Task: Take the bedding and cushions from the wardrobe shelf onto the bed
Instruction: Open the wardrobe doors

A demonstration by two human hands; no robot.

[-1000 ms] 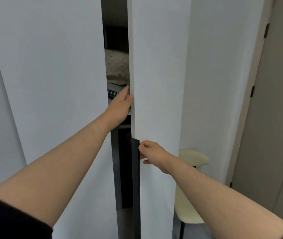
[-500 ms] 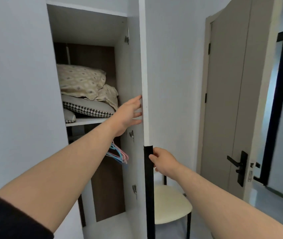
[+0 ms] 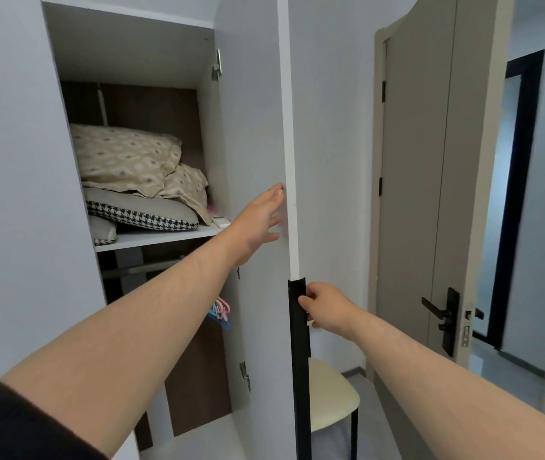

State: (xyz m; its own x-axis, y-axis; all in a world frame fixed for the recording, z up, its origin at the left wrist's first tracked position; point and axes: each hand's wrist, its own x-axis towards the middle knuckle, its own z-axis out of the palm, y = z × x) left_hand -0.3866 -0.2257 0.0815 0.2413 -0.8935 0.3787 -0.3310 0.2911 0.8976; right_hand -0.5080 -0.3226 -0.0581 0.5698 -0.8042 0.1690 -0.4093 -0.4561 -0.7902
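Note:
The wardrobe's right door (image 3: 258, 127) stands swung wide. On the white shelf (image 3: 165, 236) lies a beige patterned pillow (image 3: 121, 154) over crumpled beige bedding (image 3: 186, 185). Under them sit a grey cushion with houndstooth edge (image 3: 141, 212) and a smaller cushion (image 3: 103, 231) at the left. My left hand (image 3: 259, 220) rests flat, fingers spread, against the door's inner face near its edge. My right hand (image 3: 322, 305) grips the black door handle strip (image 3: 299, 360) lower down.
A small white remote (image 3: 221, 221) lies on the shelf's right end. Pink and blue hangers (image 3: 221, 312) hang below the shelf. A cream stool (image 3: 331, 393) stands behind the door. To the right a beige room door (image 3: 430, 194) is ajar with a black lever handle (image 3: 440, 313).
The wardrobe door swung from a narrow gap to wide, showing the shelf with bedding and cushions. Both hands stayed on the door; the view shifted right.

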